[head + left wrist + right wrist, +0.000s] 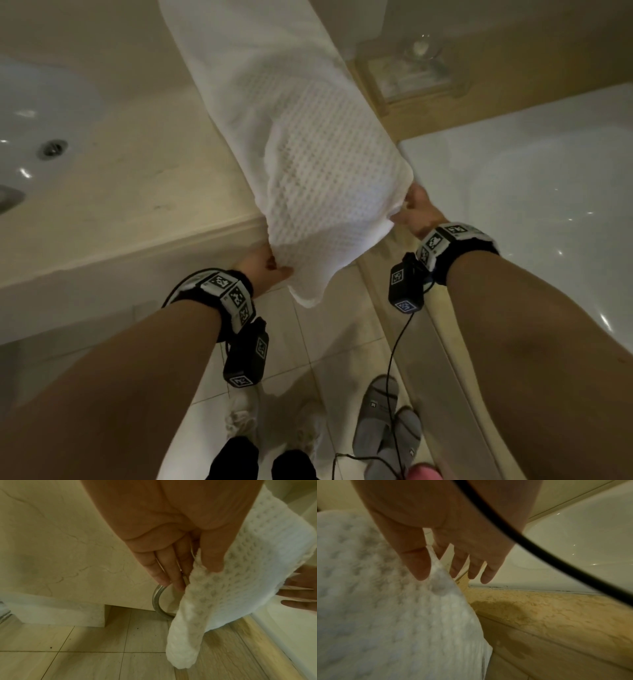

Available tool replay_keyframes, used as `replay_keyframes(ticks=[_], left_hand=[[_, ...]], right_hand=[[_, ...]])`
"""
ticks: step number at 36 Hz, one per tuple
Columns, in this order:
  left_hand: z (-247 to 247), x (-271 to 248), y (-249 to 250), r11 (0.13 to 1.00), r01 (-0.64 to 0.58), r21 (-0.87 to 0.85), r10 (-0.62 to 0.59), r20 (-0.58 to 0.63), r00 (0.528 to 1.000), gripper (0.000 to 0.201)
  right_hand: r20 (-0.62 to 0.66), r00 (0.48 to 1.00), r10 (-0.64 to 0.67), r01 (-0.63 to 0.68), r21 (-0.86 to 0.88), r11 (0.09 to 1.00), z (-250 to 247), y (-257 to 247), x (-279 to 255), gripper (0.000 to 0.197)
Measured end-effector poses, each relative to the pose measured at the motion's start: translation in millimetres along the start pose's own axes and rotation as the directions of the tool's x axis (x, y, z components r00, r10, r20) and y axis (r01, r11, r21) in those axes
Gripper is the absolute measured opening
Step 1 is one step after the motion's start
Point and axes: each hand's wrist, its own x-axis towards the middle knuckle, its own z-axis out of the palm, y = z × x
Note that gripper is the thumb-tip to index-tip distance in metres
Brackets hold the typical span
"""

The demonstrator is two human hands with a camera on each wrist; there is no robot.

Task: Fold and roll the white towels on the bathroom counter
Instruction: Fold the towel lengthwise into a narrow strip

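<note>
A long white waffle-weave towel (pixel 301 144) lies folded lengthwise across the beige counter (pixel 144 192), its near end hanging past the counter's front edge. My left hand (pixel 270 269) pinches the near left corner of the towel (pixel 228 588) between thumb and fingers. My right hand (pixel 412 209) pinches the near right corner of the towel (pixel 385 615), thumb on top, the other fingers straight beside the cloth. Both corners are lifted slightly above the floor.
A sink basin (pixel 44 137) with a drain sits at the left of the counter. A white bathtub (pixel 534 192) lies to the right. A glass on a small tray (pixel 416 68) stands behind the towel. A metal ring (pixel 157 601) hangs on the counter front. Grey slippers (pixel 383 428) rest on the tiled floor.
</note>
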Motion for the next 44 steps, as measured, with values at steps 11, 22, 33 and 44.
replay_keyframes(ticks=[11,22,33,44], left_hand=[[6.0,-1.9,0.3,0.971,0.009,0.240,-0.015,0.023,1.000,0.070],[16.0,-5.1,-13.5,0.957,0.065,0.284,-0.104,0.126,0.987,0.052],[33.4,3.9,-22.4,0.949,0.151,0.276,-0.190,0.121,0.974,0.059],[42.9,23.3,-31.7,0.958,0.278,0.071,-0.284,0.115,0.952,0.054]], right_hand=[[0.057,0.998,0.022,-0.002,-0.340,0.940,2.9,3.9,-10.8,0.054],[0.134,0.982,0.132,-0.059,-0.447,0.892,13.5,30.3,-19.9,0.058],[0.146,0.965,0.220,-0.149,-0.387,0.910,20.9,59.5,-21.3,0.065],[0.127,0.930,0.346,-0.314,-0.217,0.924,30.0,69.3,-14.7,0.060]])
